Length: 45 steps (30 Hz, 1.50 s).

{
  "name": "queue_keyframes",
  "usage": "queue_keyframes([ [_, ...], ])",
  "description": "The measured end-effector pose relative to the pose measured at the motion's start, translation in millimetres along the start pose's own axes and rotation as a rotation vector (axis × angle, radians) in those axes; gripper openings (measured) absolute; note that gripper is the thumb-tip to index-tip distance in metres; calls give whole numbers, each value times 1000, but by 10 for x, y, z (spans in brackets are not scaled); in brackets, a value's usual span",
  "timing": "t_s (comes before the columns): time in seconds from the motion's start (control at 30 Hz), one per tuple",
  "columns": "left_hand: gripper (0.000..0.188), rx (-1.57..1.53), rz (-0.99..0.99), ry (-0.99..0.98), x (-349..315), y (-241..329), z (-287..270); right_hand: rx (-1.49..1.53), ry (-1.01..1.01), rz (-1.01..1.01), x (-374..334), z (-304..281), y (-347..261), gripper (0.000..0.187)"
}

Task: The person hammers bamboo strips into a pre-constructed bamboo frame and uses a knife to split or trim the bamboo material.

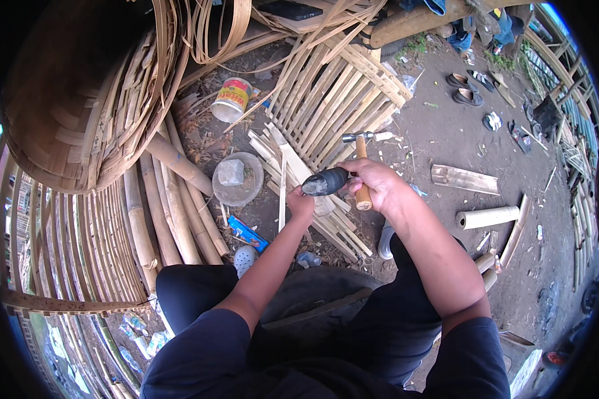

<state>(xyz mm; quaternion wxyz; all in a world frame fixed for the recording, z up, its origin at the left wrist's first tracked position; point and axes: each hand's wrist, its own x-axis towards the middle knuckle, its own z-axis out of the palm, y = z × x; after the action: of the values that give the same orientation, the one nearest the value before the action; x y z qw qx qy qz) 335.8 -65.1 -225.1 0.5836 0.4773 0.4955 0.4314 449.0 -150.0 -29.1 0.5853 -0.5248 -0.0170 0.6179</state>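
Observation:
In my right hand (374, 182) is a hammer (361, 147) with a wooden handle and a metal head, held upright. A black, rounded object (325, 181) with a worn grey end lies between my hands; its kind is unclear. My right fingers reach its right end. My left hand (301, 204) is closed at its left end, and what the fingers grip there is partly hidden. Beneath and beyond the hands lie pale split bamboo strips (333, 229). A bamboo slat panel (333, 100) stretches away beyond them.
Left are a round grey slab (239, 194) bearing a stone block (231, 172), a bucket (230, 100), a blue packet (247, 233) and bamboo poles (173, 206). A large woven basket (53, 126) stands upper left. Right lie bamboo pieces (464, 179) and footwear (467, 97).

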Motion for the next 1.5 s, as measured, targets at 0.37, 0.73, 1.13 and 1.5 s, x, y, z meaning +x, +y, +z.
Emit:
queue_keyframes([
  [0.37, 23, -105, -195, -72, 298, -845, -240, -15, -3, 75, -14, 64, 42, 15],
  [0.73, 28, -163, 97, -229, 322, -917, -502, 18, 35, 24, 170, 44, 15, 11],
  [1.13, 29, -147, 139, -400, 50, -617, -720, 85, 54, 4, 226, -8, -296, 13],
  [1.5, 60, -121, 149, -539, -64, -200, -827, 123, 117, -136, 446, 14, -221, 14],
])
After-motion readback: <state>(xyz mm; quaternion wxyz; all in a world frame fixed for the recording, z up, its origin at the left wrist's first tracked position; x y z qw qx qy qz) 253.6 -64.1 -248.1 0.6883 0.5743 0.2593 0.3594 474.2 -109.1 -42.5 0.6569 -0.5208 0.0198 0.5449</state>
